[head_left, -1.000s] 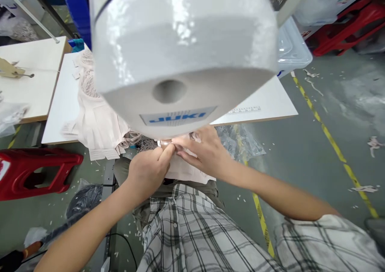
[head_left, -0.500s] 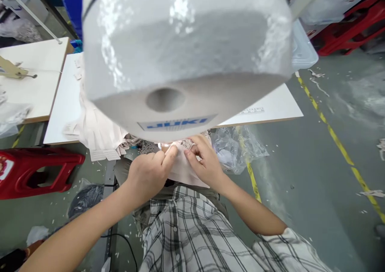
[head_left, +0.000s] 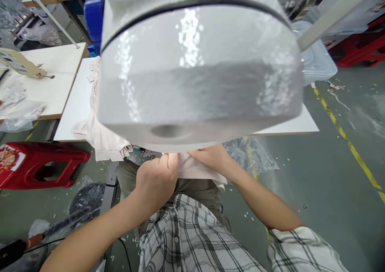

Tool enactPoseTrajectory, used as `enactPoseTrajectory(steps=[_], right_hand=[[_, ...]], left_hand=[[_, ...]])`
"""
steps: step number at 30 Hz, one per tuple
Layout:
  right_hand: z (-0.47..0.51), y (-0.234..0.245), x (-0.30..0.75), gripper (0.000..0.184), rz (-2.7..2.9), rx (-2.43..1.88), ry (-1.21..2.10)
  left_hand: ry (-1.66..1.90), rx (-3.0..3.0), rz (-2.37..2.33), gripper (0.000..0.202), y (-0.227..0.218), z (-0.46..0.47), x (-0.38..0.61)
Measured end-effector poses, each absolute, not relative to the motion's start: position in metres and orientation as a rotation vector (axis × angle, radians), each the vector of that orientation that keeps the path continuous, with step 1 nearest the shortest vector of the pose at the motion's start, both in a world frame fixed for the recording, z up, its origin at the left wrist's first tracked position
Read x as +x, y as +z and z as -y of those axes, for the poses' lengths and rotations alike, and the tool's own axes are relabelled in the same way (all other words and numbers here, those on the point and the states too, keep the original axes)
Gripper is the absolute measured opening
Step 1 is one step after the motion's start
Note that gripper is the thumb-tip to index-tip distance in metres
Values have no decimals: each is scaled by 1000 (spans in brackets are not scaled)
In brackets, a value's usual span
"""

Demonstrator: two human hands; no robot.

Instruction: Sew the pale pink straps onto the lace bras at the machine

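Your pale fabric piece (head_left: 195,171) hangs at the front edge of the worktop (head_left: 72,113), in hand; what's done or left doesn't show. Your left hand (head_left: 158,180) curls its fingers there, pinch unclear. Your right hand (head_left: 214,158) has its fingertips, visible half a second ago, hidden by the machine head (head_left: 198,89); I cannot tell their state. Stacked pieces (head_left: 105,140) overhang near the front-left corner.

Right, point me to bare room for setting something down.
The white table shows a bare strip between its left edge and the fabric pile, and a bare right corner beyond the machine head. It is crowded below the machine head, with the left hand and right hand at the pale cloth.
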State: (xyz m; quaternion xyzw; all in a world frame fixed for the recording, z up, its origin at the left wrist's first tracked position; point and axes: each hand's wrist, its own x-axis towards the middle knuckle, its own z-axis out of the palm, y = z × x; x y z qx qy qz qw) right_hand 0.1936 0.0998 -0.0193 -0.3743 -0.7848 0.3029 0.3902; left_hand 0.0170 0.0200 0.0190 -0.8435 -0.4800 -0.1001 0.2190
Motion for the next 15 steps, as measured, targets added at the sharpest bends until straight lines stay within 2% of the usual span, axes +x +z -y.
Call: enactPoseTrajectory(steps=[15], right_hand=[[-104, -17, 198, 26, 1978, -938, 768]], left_hand=[[-292, -2339, 1312, 22, 17, -21, 17]])
